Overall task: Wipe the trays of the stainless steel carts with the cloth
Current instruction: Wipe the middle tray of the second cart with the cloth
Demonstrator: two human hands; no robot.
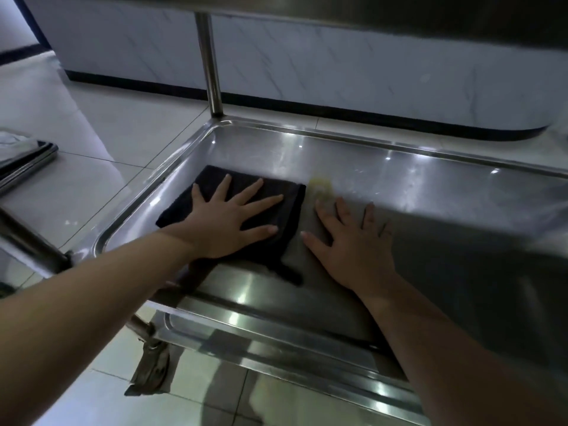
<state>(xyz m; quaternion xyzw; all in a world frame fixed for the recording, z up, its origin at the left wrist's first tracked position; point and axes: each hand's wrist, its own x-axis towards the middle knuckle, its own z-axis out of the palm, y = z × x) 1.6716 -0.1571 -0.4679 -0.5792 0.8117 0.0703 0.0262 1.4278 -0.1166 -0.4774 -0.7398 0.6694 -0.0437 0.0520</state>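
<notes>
Left hand: my left hand (224, 222) lies palm down on the cloth (285, 195), fingers straight and spread wide. It grips nothing and presses the cloth onto the tray floor.
Right hand: my right hand (353, 247) is also flat, with its fingers straight and spread. It rests on bare steel just right of the cloth and holds nothing. My thumb tip is close to the cloth's right edge, and I cannot tell if they touch.
Cloth: dark and folded into a rough rectangle, in the left half of the tray, near its left wall. One corner trails toward the near wall, below my wrist.
Tray: the middle tray (368, 142) of the cart is shallow with a raised rim. Bright light spots show on its far side, and its right end is blurred.
Smear: a pale yellow smear (321, 184) on the tray floor, just past my right fingertips and beside the cloth's far right corner.
Post: a round steel post (210, 66) stands upright at the tray's far left corner.
Top tray: only the edge of the top tray (399, 13) shows, across the top of my view.
Lower tray: the lower tray (276, 342) sits under the middle one, its rim showing between my arms.
Wheel: a wheel (152, 373) on the floor below the near left corner.
Second cart: the steel edge of a second cart (27, 161) at far left, well apart.
Floor: the floor (123, 118) is pale glossy tile.
Wall: the wall (338, 66) behind the cart is pale and marbled, with a black base.
</notes>
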